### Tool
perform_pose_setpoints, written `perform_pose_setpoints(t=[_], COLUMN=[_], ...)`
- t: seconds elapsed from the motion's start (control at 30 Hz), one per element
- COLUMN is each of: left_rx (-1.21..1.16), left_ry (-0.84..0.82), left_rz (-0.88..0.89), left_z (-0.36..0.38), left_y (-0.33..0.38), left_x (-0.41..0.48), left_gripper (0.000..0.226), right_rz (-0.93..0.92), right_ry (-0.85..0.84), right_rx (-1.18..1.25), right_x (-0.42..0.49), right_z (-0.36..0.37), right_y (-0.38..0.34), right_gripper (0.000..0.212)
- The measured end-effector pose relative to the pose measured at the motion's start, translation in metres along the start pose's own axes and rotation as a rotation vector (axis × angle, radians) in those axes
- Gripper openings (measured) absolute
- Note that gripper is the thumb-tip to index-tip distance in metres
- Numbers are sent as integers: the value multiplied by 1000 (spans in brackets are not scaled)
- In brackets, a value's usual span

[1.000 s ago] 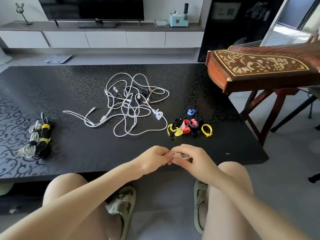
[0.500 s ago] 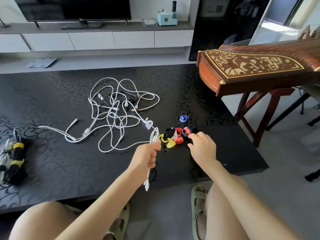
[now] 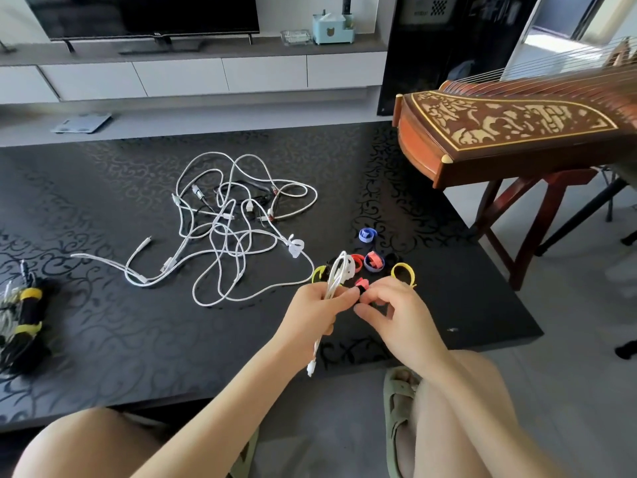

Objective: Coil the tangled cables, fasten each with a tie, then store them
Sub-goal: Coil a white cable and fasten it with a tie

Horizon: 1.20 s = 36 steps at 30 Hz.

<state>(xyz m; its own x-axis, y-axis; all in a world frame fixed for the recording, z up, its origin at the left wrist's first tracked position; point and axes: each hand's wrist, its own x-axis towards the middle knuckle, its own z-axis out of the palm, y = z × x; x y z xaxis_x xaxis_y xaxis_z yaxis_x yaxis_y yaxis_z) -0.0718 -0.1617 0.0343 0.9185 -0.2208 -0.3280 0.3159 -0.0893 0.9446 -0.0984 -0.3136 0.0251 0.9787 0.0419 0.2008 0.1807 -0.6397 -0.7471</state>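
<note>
My left hand [image 3: 315, 313] grips a folded white cable [image 3: 336, 276]; its loop sticks up above the fist and its plug end hangs down past the table's front edge. Right beside it, my right hand [image 3: 396, 313] pinches a red and black tie [image 3: 361, 283]. A tangle of white and black cables [image 3: 227, 229] lies in the middle of the black table [image 3: 138, 326]. Several coloured ties [image 3: 374, 261] in blue, red and yellow sit just beyond my hands. At the table's left edge lies a bundle of coiled cables [image 3: 22, 319] bound with yellow ties.
A wooden zither [image 3: 510, 132] on a stand overhangs the table's right side. Behind the table are a low white cabinet [image 3: 206, 75] with a TV [image 3: 144, 15] and a blue tissue box [image 3: 332, 27]. A scale [image 3: 82, 123] lies on the floor.
My right hand drew back from the tie pile holding a red and black tie and met my left hand. The left hand lifted the folded white cable a little.
</note>
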Motion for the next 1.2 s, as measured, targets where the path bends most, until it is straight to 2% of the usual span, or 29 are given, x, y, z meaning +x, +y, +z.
perform_pose_setpoints(t=[0.1, 0.2, 0.3, 0.37, 0.43, 0.5, 0.57, 0.63, 0.7, 0.77, 0.83, 0.87, 0.97, 1.1, 1.2], left_rx=[-111, -264, -483, -574, -532, -443, -345, -263, -205, -138, -102, -109, -98, 53, 90], left_ry=[6, -15, -121, -235, -303, -312, -311, -323, -360, -378, -358, -351, -311, -222, -202], left_rz=[-38, -173, -392, -478, -497, -493, -440, -372, -312, -226, -161, -145, -94, 61, 150], left_z=[3, 3, -10, -24, -34, -36, -36, -37, -38, -39, -42, -44, -47, -38, -33], left_y=[6, 8, 8, 11, 15, 17, 18, 19, 19, 18, 19, 19, 19, 24, 27], left_x=[0, -1, -6, -11, -18, -25, -30, -39, -48, -56, -64, -67, -74, -88, -97], left_gripper=[27, 31, 30, 26, 21, 23, 29, 33, 30, 21, 21, 28, 66, 61, 54], right_rz=[-100, -155, -226, -248, -259, -271, -260, -261, -262, -248, -186, -121, 154, 480, 551], right_ry=[42, 13, -56, -75, -89, -91, -116, -163, -179, -146, -91, -61, 13, 1, -45], right_rx=[-85, -125, -91, 13, 109, 98, 65, 65, 36, 16, 53, 102, 308, 641, 735], right_x=[-4, -11, -19, -24, -26, -25, -24, -26, -30, -37, -43, -44, -39, -30, -30], right_z=[4, 7, 1, -9, -16, -17, -14, -12, -12, -12, -15, -18, -24, -19, -10], right_y=[-7, -12, -11, -11, -16, -24, -32, -37, -40, -44, -47, -49, -59, -77, -89], right_gripper=[6, 12, 8, 3, 5, 12, 22, 17, 10, 19, 31, 37, 52, 58, 43])
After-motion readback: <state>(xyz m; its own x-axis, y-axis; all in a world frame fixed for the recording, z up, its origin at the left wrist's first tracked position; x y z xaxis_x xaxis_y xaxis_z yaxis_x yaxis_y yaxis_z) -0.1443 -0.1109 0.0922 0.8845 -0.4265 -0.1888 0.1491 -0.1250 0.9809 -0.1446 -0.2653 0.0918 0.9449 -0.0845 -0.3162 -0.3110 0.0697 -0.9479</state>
